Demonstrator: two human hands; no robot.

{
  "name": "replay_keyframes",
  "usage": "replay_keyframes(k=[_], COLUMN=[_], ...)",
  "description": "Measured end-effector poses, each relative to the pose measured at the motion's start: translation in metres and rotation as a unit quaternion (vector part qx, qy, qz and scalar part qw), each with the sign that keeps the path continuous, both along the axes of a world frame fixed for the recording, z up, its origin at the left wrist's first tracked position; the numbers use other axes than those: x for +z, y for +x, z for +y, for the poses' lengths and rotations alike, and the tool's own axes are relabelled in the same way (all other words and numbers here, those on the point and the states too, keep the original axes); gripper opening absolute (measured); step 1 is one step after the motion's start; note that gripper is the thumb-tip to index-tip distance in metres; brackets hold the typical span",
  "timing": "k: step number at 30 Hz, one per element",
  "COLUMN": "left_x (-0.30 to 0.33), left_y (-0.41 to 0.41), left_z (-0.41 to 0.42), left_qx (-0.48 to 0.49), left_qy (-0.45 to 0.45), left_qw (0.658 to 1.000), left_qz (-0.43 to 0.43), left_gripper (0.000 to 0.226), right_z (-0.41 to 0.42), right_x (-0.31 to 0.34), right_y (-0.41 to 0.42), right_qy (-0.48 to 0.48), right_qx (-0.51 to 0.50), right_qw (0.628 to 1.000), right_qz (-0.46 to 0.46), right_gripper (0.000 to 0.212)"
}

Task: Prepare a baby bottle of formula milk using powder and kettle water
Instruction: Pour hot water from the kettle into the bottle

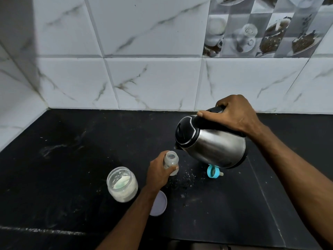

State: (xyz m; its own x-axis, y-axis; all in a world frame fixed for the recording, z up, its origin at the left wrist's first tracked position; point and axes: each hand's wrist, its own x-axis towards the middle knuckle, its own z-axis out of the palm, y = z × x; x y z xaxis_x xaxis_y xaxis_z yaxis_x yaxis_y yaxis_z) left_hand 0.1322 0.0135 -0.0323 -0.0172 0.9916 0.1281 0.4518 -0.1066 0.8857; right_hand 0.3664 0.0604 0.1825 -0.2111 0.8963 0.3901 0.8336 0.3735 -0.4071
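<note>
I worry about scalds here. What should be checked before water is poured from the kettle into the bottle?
1. Bottle open, teat ring off and lying on the counter: ok.
2. Left hand steadying the bottle upright: ok.
3. Right hand firmly on the kettle handle: ok.
4. Spout directly over the bottle mouth: not ok, it sits slightly to the right.
5. Left fingers clear of the stream: not ok, they wrap the bottle close below the neck.
6. Water temperature and level: cannot tell.
</note>
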Motion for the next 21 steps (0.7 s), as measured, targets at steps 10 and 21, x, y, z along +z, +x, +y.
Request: replay_keyframes(k=[10,21], left_x=[0.001,0.0], left_y=[0.0,0.0], left_z=[-0.001,0.001], left_qx=[-0.003,-0.004], left_qy=[-0.009,-0.014], left_qw=[1.0,1.0], left_qz=[-0.001,0.004], left_gripper=[0.05,0.05], right_z=[0.004,0.007], right_x=[-0.001,-0.001], right_y=[-0.009,-0.014], right_qy=[0.005,0.002], right_qx=[0.0,0.006], right_qw=[0.999,0.998], right_qz=[-0.036,-0.056], right_gripper=[0.08,0.08])
